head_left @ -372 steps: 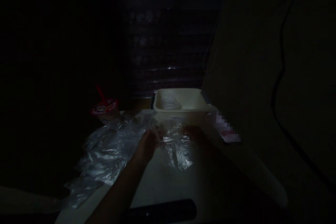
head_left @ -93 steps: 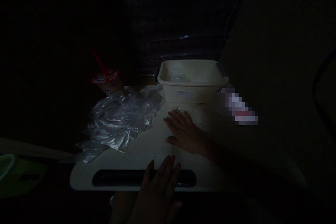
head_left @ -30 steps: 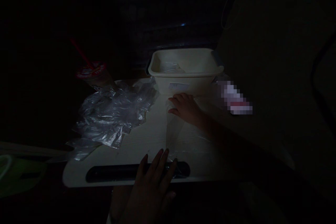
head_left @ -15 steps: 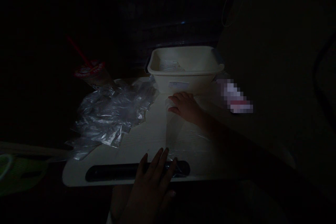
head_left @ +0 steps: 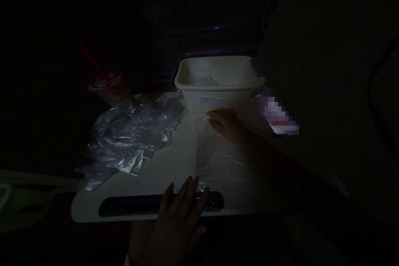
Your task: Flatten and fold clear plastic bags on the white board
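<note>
Thin clear plastic sheet [head_left: 204, 153] lies flat mid-bench, long axis running near edge to far edge. Right hand [head_left: 226, 124] pinches its far end, just before the cream plastic tub [head_left: 218, 91]. Left hand [head_left: 181, 212], fingers spread flat, pins the near end at the bench's [head_left: 156, 166] dark front slot. Crumpled clear bags [head_left: 131, 133] lie toward the left edge.

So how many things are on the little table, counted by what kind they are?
Tubs: 1, tub
Cups: 1, cup with a red straw
Bag piles: 1, pile, too crumpled to count singly
Flat bags: 1, bag under the left hand and right hand
Total: 4
</note>
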Available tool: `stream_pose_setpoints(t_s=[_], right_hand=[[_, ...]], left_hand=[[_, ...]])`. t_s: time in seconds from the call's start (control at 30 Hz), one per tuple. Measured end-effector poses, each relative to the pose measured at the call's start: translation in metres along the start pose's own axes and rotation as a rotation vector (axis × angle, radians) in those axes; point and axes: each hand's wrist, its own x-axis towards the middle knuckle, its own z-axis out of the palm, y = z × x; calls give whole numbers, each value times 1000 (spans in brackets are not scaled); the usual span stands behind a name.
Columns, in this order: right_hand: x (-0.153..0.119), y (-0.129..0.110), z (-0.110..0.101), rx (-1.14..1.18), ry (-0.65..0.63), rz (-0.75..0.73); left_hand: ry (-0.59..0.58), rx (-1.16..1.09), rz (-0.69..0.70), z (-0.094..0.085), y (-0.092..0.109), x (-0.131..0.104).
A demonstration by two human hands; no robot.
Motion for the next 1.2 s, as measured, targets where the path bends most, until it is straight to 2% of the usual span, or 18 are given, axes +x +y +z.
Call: stream_pose_setpoints(t_s=[0.17,0.27,0.37,0.53,0.73,1.2], right_hand=[[-27,18,-28,53,-50,177],[-39,26,-45,-21,-119,328],[-41,29,-52,-74,-163,419],[-40,34,-51,-82,-206,413],[-44,37,-52,-35,-187,418],[-43,35,-53,-63,-195,436]], left_hand=[[0,26,3,-2,0,1],[5,39,18,-3,0,1],[-3,29,16,-3,-1,1],[-1,17,5,1,-1,0],[48,17,30,6,-4,0],[-2,29,31,6,-3,-2]])
